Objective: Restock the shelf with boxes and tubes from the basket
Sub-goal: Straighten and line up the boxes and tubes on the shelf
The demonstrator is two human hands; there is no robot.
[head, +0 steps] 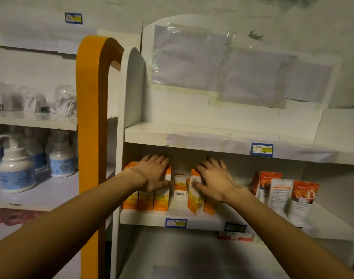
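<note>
On the middle shelf, two hands among orange boxes.

The left hand lies over the top of the left group of boxes, fingers curled round it; the right hand grips a tilted box. One box stands between them. Tubes stand at the right. No basket shows.
</note>
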